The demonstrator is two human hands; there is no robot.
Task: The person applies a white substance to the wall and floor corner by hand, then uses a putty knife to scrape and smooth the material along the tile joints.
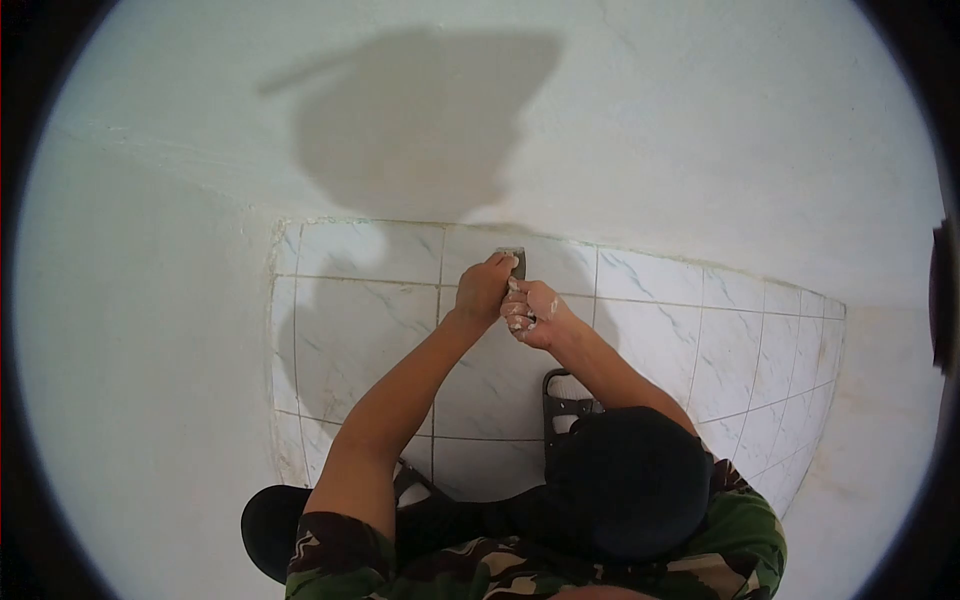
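Observation:
My right hand (532, 312), smeared with white paste, is wrapped round the handle of a putty knife (519, 268). Its blade points away from me toward the wall, with white paste along the front edge. From the left side my left hand (485, 286) meets it, fingers closed on the blade, with white on the fingertips. Both hands are close together in front of me, over the tiled floor (370, 340). Most of the handle is hidden inside my right fist.
A pale wall (700, 150) rises ahead, with a large shadow on it, and another wall (130, 330) stands at the left. My sandalled foot (568, 395) is on the tiles. A dark object (940, 300) shows at the far right edge.

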